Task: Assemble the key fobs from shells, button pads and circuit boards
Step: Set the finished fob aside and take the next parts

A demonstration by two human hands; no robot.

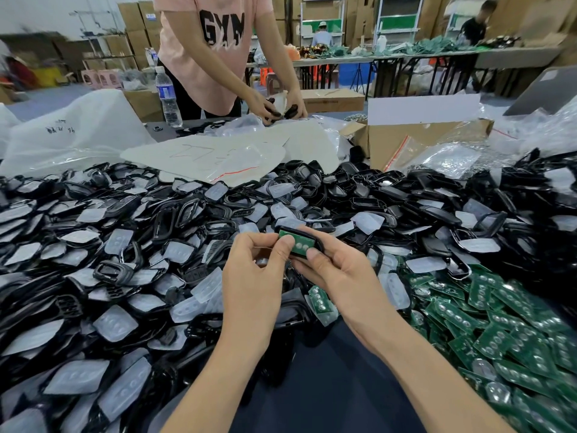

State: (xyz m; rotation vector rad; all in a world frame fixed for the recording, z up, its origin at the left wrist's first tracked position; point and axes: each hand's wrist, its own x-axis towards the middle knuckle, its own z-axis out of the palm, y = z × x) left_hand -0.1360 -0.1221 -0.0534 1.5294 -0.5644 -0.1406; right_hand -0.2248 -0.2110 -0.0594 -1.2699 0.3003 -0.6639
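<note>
Both hands are raised over the middle of the worktop (327,385), close together and sharing one part-built key fob.

Left hand (249,276): fingers curled, with the thumb tip pressed on the left end of a green circuit board (298,245).

Right hand (340,276): fingers curled round a black shell (313,242), thumb tip at the lower right edge of the board, index finger across the far side of the shell.

The circuit board lies in the shell, face up, with round metal contacts showing between the two thumbs. Whether it is fully seated cannot be told, and a button pad beneath it cannot be confirmed.

Stock on the worktop:
- A deep heap of black shells (187,214), mixed with clear button pads (115,323), covers the left and centre and reaches to the far side.
- A heap of green circuit boards (499,323) lies at the right, just beside the right forearm.
- One loose board with a clear pad (320,303) lies directly below the hands.

Far side of the worktop:
- An open cardboard box (406,135) stands at the right.
- White plastic bags (78,132) lie at the left.
- A water bottle (168,95) stands upright.

A second person in a pink shirt (212,42) stands opposite, with both hands on black parts.
</note>
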